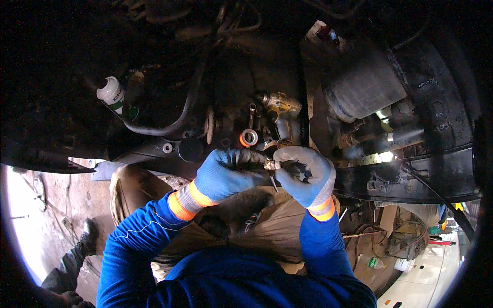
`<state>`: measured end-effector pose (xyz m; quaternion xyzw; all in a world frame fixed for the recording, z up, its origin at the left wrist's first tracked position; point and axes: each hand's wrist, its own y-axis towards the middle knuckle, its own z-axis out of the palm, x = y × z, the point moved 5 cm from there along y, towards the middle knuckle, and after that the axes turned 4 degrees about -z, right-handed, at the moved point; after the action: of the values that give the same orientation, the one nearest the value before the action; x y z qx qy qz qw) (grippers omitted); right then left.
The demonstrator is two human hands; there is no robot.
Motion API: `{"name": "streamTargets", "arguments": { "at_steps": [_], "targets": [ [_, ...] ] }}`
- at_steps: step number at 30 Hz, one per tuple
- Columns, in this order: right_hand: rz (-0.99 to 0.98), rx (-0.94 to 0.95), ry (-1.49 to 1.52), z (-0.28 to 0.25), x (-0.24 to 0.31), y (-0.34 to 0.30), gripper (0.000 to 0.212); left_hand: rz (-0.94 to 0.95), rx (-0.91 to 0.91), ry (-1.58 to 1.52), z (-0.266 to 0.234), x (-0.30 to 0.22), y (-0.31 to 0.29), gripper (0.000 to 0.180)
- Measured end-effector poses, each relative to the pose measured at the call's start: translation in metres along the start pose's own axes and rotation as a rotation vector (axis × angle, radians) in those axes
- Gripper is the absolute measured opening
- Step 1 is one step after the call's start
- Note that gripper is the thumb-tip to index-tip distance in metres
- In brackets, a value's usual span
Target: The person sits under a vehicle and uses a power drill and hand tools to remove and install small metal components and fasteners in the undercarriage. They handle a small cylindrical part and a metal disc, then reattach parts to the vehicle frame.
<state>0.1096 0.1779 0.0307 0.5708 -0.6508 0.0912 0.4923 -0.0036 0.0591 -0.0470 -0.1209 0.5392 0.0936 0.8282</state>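
Note:
A small brassy metal fitting (270,164) is pinched between my two gloved hands in front of my body. My left hand (226,174), in a blue and grey glove, has its fingers closed at the fitting's left end. On the other end, the thumb and fingertips of my right hand (308,172) press together. Just beyond the hands lies an orange-edged ring (248,137) with a pale inner rim. Behind it are a wrench (251,117) and a yellow and black cordless power tool (281,110).
A dark vehicle frame surrounds the work spot, with a curved black hose (177,120) and a white bottle (111,94) at left. A large dark cylinder (367,87) sits at right. Another person's leg (72,259) shows lower left. Coiled cables (405,236) lie lower right.

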Motion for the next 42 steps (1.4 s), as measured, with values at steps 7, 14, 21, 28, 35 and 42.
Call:
{"name": "streamTargets", "arguments": {
  "at_steps": [7,14,21,28,35,42],
  "targets": [
    [-0.211,0.079,-0.049,0.003,0.008,0.007,0.026,-0.052,0.065,-0.333,-0.002,0.014,0.002,0.028],
    [0.017,-0.026,-0.017,0.012,-0.002,-0.003,0.015,0.229,-0.153,0.131,0.004,0.008,-0.007,0.025],
    [0.151,-0.094,-0.016,0.024,-0.026,-0.016,0.008,0.988,-0.402,1.348,0.025,-0.036,-0.03,0.033],
    [-0.012,-0.04,0.148,0.017,-0.026,0.0,0.018,0.162,-0.223,0.371,-0.002,-0.004,-0.008,0.021],
    [0.036,-0.012,0.063,0.015,-0.01,-0.01,0.031,-0.07,-0.075,-0.196,0.0,0.004,-0.003,0.02],
    [0.161,0.019,0.161,0.018,-0.006,-0.008,0.037,-0.023,-0.105,-0.151,-0.007,0.009,-0.007,0.018]
  ]
}}
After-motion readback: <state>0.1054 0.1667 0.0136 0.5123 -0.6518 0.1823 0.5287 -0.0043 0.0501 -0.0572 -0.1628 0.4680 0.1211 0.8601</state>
